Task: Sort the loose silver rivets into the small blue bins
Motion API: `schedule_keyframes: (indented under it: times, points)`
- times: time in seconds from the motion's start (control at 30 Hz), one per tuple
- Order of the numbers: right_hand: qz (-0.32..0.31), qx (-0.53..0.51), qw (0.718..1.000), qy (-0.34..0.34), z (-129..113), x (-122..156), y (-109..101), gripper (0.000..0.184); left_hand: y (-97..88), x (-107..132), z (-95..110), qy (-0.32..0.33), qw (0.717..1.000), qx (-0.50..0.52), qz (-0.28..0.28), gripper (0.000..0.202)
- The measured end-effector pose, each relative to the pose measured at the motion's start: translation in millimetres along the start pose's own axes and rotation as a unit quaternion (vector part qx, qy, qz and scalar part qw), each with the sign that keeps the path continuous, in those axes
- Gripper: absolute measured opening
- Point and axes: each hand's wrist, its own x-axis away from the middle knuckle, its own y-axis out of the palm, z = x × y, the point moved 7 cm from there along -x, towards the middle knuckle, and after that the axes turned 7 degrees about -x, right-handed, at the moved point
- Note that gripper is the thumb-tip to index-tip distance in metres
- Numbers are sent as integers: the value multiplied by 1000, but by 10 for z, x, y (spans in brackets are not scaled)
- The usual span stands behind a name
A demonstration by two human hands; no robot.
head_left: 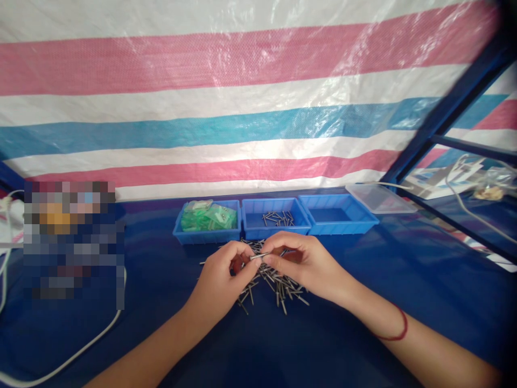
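Observation:
Between my fingertips, over the middle of the blue table, is a slim metal fastener [258,257], like a nail or a blind rivet. My left hand [224,277] pinches its left end between thumb and forefinger. At the other end, my right hand [301,264] has thumb and fingers closed on it. Below both hands lies a loose pile of similar metal fasteners [283,288], pointing in all directions and partly hidden by the hands. More of them lie in the middle blue bin [252,210] just behind.
The left blue bin [205,236] holds green plastic packets [210,218]. No contents show in the right blue bin [331,214]. A clear plastic lid [382,198] lies beside it. A white cable [92,337] curves across the left side. A striped sheet [226,129] hangs behind the table.

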Motion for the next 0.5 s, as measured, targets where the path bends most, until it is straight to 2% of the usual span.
schedule_keyframes:
  times: [0.1, 0.17, 0.33, 0.4, 0.5]
  points:
    - [-4, 105, 991, -83, -103, -5, -33, 13, -53, -17, 41, 12, 999, -31, -15, 17]
    - [27, 161, 980, -117, -112, -21, -129, 17, -88, -27, 94, 39, 995, -72, -49, 18]
    - [144, 311, 927, -155, -26, -95, -459, 19, -105, 52, 242, 170, 953, -189, -165, 19]
    - [162, 355, 906, -165, -14, -114, -513, 20, -81, 107, 251, 202, 935, -211, -200, 19]
    - [166, 357, 904, -164, -39, -105, -509, 22, -37, 146, 238, 222, 920, -239, -215, 19]
